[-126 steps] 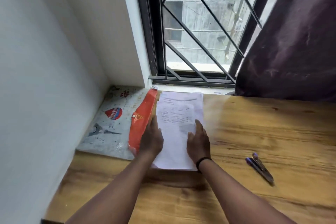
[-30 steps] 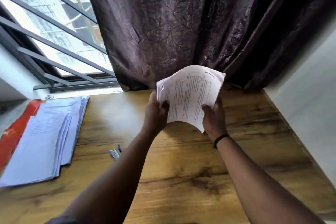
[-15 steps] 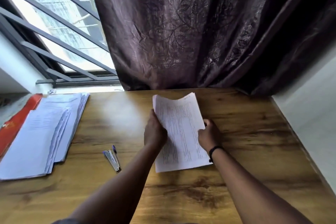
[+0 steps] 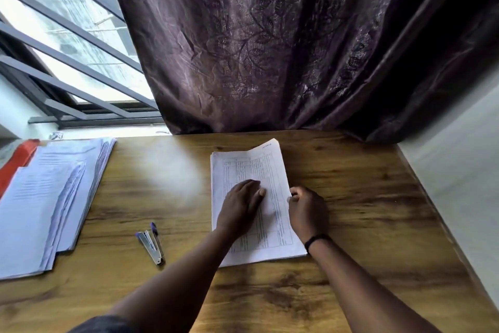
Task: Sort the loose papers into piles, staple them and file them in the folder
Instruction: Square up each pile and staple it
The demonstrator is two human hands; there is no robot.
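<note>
Papers (image 4: 251, 170) lowered flat, left hand (image 4: 241, 207) pressing, stapler (image 4: 152, 243) beside, curtain (image 4: 270, 49) behind

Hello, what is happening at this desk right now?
A person is sorting papers on a wooden desk. The left hand presses flat on a small pile of printed sheets, while the right hand pinches its right edge. A bigger paper stack lies on a red folder at the left. The stapler lies untouched between them.

two paper piles (image 4: 253, 197) (image 4: 48, 197), one stapler (image 4: 152, 245), one folder (image 4: 19, 159)
</note>
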